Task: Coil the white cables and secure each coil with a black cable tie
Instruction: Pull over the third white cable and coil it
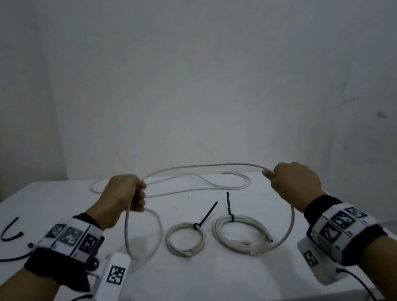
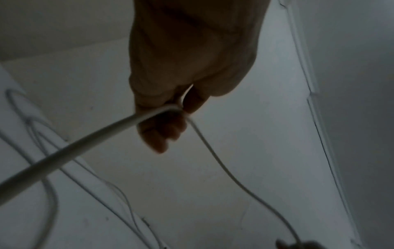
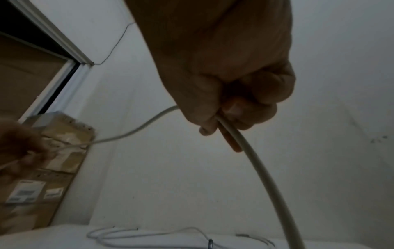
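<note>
Both the left hand (image 1: 125, 195) and right hand (image 1: 292, 182) have fingers clamped on a smooth, round white cable (image 1: 205, 165) arching between them.

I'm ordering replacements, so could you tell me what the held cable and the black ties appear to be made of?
Held cable: likely a flexible plastic-jacketed wire, smooth off-white; it bends in soft curves between the hands. Black ties: probably stiff plastic strips; their tails stick up straight from the finished coils.

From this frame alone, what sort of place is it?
Probably a bare storeroom or back room: a plain white table against a scuffed white wall, with labelled brown cardboard boxes stacked beside it.
</note>
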A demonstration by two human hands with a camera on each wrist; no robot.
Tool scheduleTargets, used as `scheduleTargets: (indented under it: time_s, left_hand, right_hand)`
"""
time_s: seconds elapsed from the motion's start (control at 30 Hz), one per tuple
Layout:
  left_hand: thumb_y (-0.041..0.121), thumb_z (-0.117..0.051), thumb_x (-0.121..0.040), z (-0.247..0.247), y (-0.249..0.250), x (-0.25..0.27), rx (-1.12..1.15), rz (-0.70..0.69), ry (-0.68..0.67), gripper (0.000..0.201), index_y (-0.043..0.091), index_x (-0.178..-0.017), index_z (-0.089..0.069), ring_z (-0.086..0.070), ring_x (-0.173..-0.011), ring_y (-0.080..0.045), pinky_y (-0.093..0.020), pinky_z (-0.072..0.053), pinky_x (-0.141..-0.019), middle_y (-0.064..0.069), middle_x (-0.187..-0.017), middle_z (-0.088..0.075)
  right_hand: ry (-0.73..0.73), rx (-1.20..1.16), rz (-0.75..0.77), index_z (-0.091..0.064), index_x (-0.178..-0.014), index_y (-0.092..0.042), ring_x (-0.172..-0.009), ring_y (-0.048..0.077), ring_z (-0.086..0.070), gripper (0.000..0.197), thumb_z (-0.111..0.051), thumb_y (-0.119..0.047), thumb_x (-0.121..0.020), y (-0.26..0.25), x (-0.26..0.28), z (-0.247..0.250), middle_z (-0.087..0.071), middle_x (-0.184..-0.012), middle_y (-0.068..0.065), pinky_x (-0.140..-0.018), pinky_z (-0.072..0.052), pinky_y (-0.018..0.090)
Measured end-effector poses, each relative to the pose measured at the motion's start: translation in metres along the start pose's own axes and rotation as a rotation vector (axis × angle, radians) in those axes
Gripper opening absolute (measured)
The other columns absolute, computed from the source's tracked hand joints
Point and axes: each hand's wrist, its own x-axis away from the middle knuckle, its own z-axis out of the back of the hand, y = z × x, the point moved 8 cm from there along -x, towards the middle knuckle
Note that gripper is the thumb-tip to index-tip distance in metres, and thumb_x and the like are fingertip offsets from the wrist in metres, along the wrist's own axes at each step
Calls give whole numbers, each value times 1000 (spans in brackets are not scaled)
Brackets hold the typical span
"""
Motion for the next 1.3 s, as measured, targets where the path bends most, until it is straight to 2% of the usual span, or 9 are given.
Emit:
scheduleTargets:
  time_s: [0.13, 0.23, 0.43, 0.5, 0.57, 0.83, 1.03, 1.2, 1.3]
  left_hand:
    - [14, -60, -87, -20, 2, 14, -518, -215, -99, 40, 18, -125, -49, -52, -95, -17, -26, -40, -78, 1, -114, -51]
    - [26, -70, -82, -46, 23, 27, -621, -392, -147, 56, 22, -133, -45, -49, -106, -12, -25, -39, -88, 5, -122, -52]
    - [48, -69, -79, -75, 68, 21, -728, -556, -96, 43, 24, -112, -58, -61, -77, -16, -29, -49, -69, 2, -81, -64]
    - [34, -67, -85, -83, 78, 16, -427, -519, -228, 20, 15, -89, -61, -52, -52, -17, -27, -46, -49, 0, -61, -57]
    - [21, -64, -89, -91, 78, 11, -123, -371, -401, 18, 13, -75, -56, -29, -36, -12, -17, -24, -35, 3, -47, -37]
    - [25, -42, -99, -48, 63, -20, 141, -217, -331, 28, 11, -79, -55, -20, -38, -8, -14, -15, -35, 4, -53, -26]
    - [22, -42, -101, -47, 31, -25, 161, -276, -133, 28, 11, -77, -54, -31, -44, -9, -18, -27, -36, 3, -55, -37]
    - [22, -40, -101, -68, 27, -12, 195, -346, -83, 23, 12, -84, -53, -63, -78, -18, -33, -52, -66, -7, -83, -67]
    - [22, -39, -102, -71, 29, -4, 360, -304, -74, 22, 11, -87, -50, -62, -59, -19, -31, -54, -57, -5, -63, -63]
  right_hand:
    - [-148, -267, -21, -42, -62, -11, -49, 22, -53, 48, -40, -42, -98, -23, -4, -4, -53, -62, 6, -52, -44, 27]
    - [-273, -483, -45, -50, -64, -8, -39, 17, -48, 46, -46, -40, -96, -43, -5, -5, -53, -56, 4, -43, -37, 21]
    - [-350, -533, 2, -45, -65, -9, -43, 19, -35, 44, -47, -40, -96, -75, -13, 10, -42, -53, 4, -40, -29, 20]
    - [-351, -522, 34, -47, -65, -9, -46, 19, -40, 44, -47, -40, -96, -84, -15, 11, -47, -57, 5, -41, -31, 21]
    - [-386, -522, 76, -53, -67, -7, -51, 19, -50, 43, -50, -40, -95, -88, -15, 7, -55, -61, 6, -41, -37, 21]
    - [-863, -567, 72, -63, -82, -1, -69, 31, -68, 29, -51, -24, -96, -51, 19, -78, -68, -81, 18, -48, -54, 28]
    - [-718, -1637, -175, -59, -83, 4, -67, 30, -72, 31, -46, -20, -97, -69, 15, -76, -71, -80, 22, -56, -59, 29]
    - [-570, -2347, -480, -53, -80, 5, -59, 32, -71, 31, -40, -15, -100, -133, 26, -84, -70, -70, 23, -51, -59, 32]
    - [-640, -2477, -527, -55, -82, 4, -63, 31, -72, 29, -40, -14, -100, -169, 40, -86, -71, -76, 25, -57, -61, 33]
